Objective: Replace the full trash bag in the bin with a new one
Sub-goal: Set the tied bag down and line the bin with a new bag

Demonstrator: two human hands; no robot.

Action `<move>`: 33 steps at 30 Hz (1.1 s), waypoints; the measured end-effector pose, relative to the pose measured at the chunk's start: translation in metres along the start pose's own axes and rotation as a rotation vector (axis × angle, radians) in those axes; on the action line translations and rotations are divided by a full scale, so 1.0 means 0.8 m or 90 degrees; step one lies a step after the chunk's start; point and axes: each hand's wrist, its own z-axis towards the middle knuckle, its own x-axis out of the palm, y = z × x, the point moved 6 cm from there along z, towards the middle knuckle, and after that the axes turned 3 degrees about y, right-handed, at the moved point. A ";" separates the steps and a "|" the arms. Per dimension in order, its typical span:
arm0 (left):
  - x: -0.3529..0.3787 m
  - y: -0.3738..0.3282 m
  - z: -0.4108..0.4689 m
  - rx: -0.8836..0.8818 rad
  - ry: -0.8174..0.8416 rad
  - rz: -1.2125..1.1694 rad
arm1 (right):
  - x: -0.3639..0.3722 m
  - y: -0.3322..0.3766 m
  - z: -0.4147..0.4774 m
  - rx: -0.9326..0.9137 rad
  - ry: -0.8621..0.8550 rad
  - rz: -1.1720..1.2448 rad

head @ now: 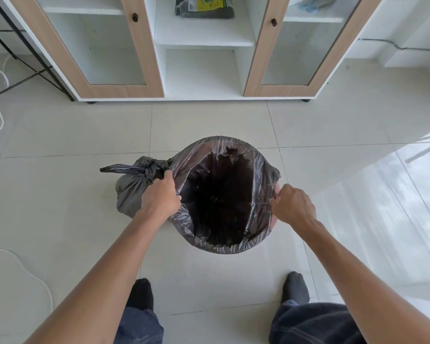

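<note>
Both hands (160, 194) (294, 204) seemingly on liner rim (222, 140)

Bare forearms (114, 254), dark grey socks (141, 292), blue jeans (310, 324) (visible seam stitching)

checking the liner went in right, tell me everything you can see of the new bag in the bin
The new bag is thin, crinkly, dark grey plastic, glossy and slightly see-through near the top. Its mouth gapes open, folded outward over the bin, whose pinkish edge peeks out at right; the inside is dark. The left hand grips its left edge, the right hand pinches its right edge. The tied full bag lies close against its left side.
</note>
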 end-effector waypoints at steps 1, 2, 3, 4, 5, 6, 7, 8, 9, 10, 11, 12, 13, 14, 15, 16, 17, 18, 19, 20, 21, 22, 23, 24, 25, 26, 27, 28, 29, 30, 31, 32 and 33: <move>0.000 -0.002 0.001 0.001 -0.002 0.007 | 0.003 -0.003 0.003 0.006 0.005 0.032; 0.000 -0.003 0.002 0.002 -0.005 0.016 | 0.006 -0.003 0.006 0.010 0.006 0.068; -0.001 -0.005 0.003 0.004 -0.012 0.030 | 0.009 -0.004 0.011 0.014 0.004 0.102; -0.002 -0.006 0.004 0.005 -0.016 0.043 | 0.012 -0.005 0.016 0.020 0.007 0.141; -0.003 -0.007 0.005 0.003 -0.016 0.058 | 0.013 -0.006 0.021 0.031 0.009 0.187; -0.002 -0.006 0.006 0.000 -0.009 0.072 | 0.013 -0.010 0.027 0.050 0.011 0.240; -0.001 -0.006 0.007 -0.005 -0.001 0.086 | 0.014 -0.014 0.032 0.075 0.017 0.302; 0.001 -0.004 0.008 -0.012 0.007 0.099 | 0.015 -0.019 0.037 0.105 0.033 0.379; 0.004 -0.003 0.009 -0.020 0.012 0.111 | 0.018 -0.024 0.041 0.136 0.059 0.468; 0.006 -0.001 0.010 -0.030 0.018 0.118 | 0.022 -0.027 0.044 0.164 0.092 0.553; 0.008 0.000 0.012 -0.040 0.020 0.119 | 0.024 -0.027 0.044 0.183 0.127 0.621; 0.011 0.001 0.014 -0.049 0.020 0.118 | 0.026 -0.026 0.044 0.191 0.159 0.670; 0.013 0.001 0.016 -0.058 0.020 0.117 | 0.026 -0.025 0.045 0.189 0.183 0.707; 0.015 0.001 0.018 -0.066 0.021 0.116 | 0.026 -0.023 0.045 0.181 0.199 0.740; 0.017 0.000 0.020 -0.070 0.024 0.113 | 0.024 -0.021 0.045 0.172 0.214 0.769; 0.018 0.000 0.022 -0.072 0.027 0.109 | 0.022 -0.020 0.047 0.164 0.225 0.793; 0.019 0.001 0.023 -0.074 0.028 0.106 | 0.020 -0.018 0.049 0.153 0.235 0.806; 0.019 0.002 0.024 -0.077 0.028 0.107 | 0.019 -0.018 0.053 0.145 0.241 0.811; 0.019 0.002 0.024 -0.077 0.026 0.107 | 0.018 -0.018 0.057 0.142 0.242 0.818; 0.019 0.001 0.023 -0.076 0.024 0.108 | 0.017 -0.018 0.061 0.143 0.235 0.831; 0.019 0.001 0.023 -0.075 0.023 0.110 | 0.016 -0.018 0.065 0.150 0.222 0.849; 0.019 0.000 0.022 -0.075 0.022 0.111 | 0.016 -0.018 0.069 0.163 0.204 0.867; 0.018 -0.002 0.021 -0.075 0.022 0.112 | 0.016 -0.019 0.072 0.179 0.184 0.877; 0.017 -0.004 0.019 -0.075 0.023 0.114 | 0.017 -0.021 0.075 0.195 0.163 0.877; 0.016 -0.005 0.018 -0.076 0.024 0.114 | 0.017 -0.022 0.078 0.207 0.141 0.874; 0.016 -0.006 0.018 -0.078 0.025 0.113 | 0.018 -0.022 0.082 0.214 0.125 0.870; 0.017 -0.007 0.018 -0.079 0.026 0.111 | 0.019 -0.023 0.086 0.217 0.116 0.861; 0.017 -0.008 0.018 -0.080 0.029 0.109 | 0.021 -0.024 0.090 0.217 0.111 0.846; 0.017 -0.009 0.018 -0.082 0.031 0.105 | 0.022 -0.026 0.094 0.214 0.107 0.829; 0.018 -0.010 0.018 -0.083 0.035 0.101 | 0.023 -0.027 0.097 0.212 0.104 0.814; 0.018 -0.011 0.017 -0.084 0.037 0.096 | 0.023 -0.028 0.100 0.208 0.100 0.798; 0.018 -0.011 0.017 -0.084 0.038 0.090 | 0.022 -0.028 0.103 0.202 0.096 0.777; 0.018 -0.012 0.016 -0.085 0.037 0.083 | 0.020 -0.028 0.106 0.193 0.094 0.754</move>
